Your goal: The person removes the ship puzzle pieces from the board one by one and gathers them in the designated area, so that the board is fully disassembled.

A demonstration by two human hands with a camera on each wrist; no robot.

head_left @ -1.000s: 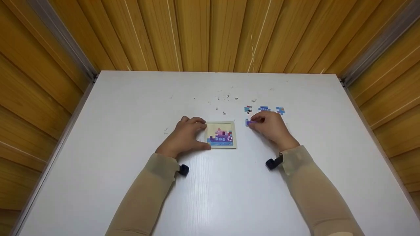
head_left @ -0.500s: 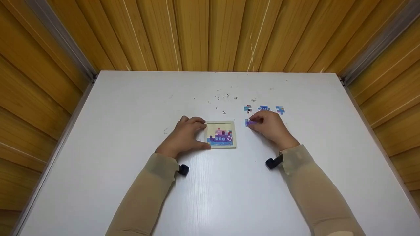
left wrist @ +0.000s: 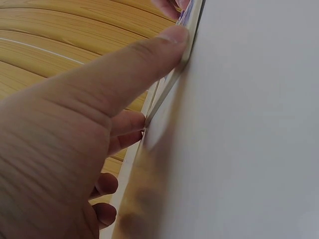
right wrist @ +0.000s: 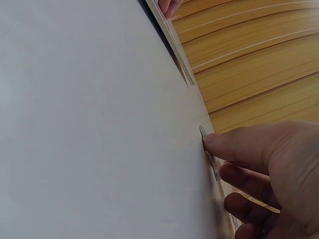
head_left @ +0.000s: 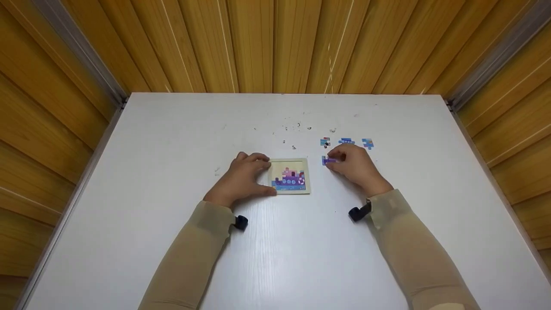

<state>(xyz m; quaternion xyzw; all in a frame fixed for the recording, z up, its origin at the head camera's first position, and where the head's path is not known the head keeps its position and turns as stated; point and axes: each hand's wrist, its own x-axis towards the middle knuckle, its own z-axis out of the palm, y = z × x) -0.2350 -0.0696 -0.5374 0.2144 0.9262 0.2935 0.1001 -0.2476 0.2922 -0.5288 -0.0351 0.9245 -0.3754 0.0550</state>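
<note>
A square jigsaw tray (head_left: pixel 308 176) with a pale rim lies flat on the table, a pink and purple boat picture partly assembled inside it. My left hand (head_left: pixel 243 178) grips its left side, thumb at the near corner and fingers at the far one. In the left wrist view the thumb (left wrist: pixel 154 52) lies over the tray's edge. To the right of the tray, my right hand (head_left: pixel 357 168) pinches a purple and blue puzzle piece (head_left: pixel 324 160) between thumb and fingers. The right wrist view shows that piece edge-on under the thumb, its far part covered by fingers.
Behind the right hand lie three loose puzzle pieces: a red and teal one (head_left: pixel 325 141), a blue one (head_left: pixel 346 141) and a light blue one (head_left: pixel 367 143). Small dark marks dot the white table (head_left: pixel 193 125) beyond the tray. Wooden panels (head_left: pixel 254 47) wall its back and sides.
</note>
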